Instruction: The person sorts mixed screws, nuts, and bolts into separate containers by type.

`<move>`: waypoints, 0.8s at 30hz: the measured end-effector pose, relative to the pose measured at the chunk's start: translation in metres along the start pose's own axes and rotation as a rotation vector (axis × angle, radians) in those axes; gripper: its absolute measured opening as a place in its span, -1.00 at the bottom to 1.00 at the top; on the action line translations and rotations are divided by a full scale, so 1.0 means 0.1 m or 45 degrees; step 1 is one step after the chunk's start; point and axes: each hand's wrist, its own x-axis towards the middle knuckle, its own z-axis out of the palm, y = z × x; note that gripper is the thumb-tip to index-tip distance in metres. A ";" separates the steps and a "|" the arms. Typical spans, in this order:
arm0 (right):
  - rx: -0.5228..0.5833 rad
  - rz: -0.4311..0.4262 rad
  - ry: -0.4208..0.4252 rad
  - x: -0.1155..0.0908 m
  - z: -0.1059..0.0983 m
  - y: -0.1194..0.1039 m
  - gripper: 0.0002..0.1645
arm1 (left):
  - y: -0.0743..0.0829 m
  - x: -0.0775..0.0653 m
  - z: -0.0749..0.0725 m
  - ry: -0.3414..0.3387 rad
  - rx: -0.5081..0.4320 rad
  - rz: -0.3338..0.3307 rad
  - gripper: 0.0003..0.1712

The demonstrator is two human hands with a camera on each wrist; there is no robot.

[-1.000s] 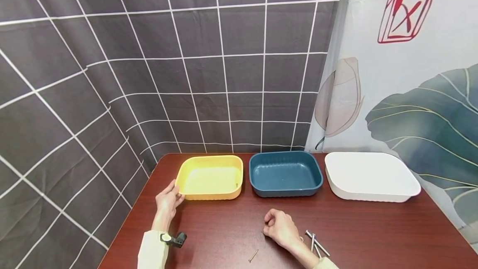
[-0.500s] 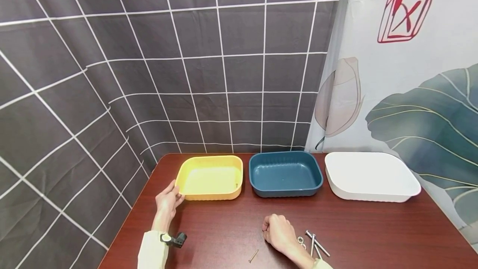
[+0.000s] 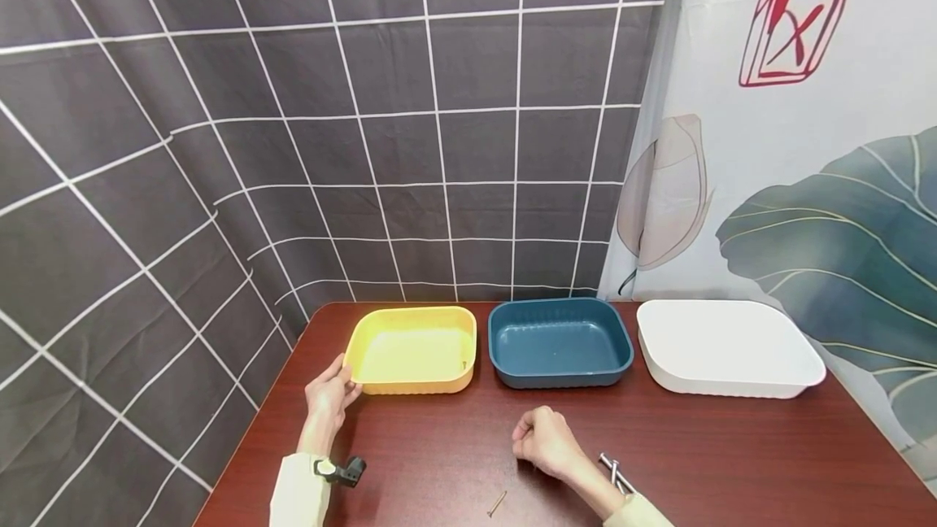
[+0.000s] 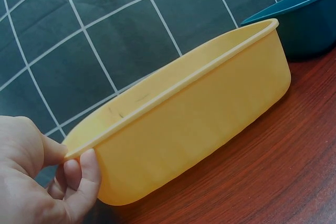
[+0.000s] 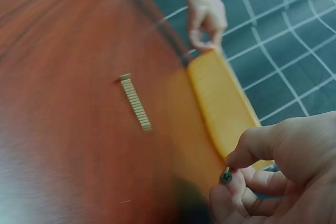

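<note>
"Brass-coloured, that loose screw. Which way does it lie?"

"Slantwise on the table. From the head camera, its flat head is at the near left and the shank runs away and to the right, with ridged thread along it."

"And the right hand?"

"Just beyond that one, this side of the blue tray. Its thumb and fingers pinch a second screw."

"Pointing where?"

"Head towards the wrist camera, long axis running away and strongly foreshortened. I can't make out the tip."

"How does it look?"

"Darker, with a round head and a cross-shaped recess."

"The left hand?"

"Pinching the yellow tray at its near left corner, thumb at the rim, fingers against the outer wall. That tray's long side runs left to right, and something too small to tell is inside, near the right end."
</note>
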 end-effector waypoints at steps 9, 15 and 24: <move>0.372 0.175 -0.021 0.28 -0.14 -0.27 -0.87 | -0.01 0.01 0.00 -0.005 0.001 0.000 -0.43; 0.522 0.218 -0.043 0.53 -0.11 -0.42 -0.89 | 0.00 0.00 -0.01 -0.012 0.008 -0.002 -0.43; 0.635 0.325 -0.062 1.07 -0.10 -0.70 -0.88 | -0.01 0.01 0.01 0.008 0.003 0.005 -0.44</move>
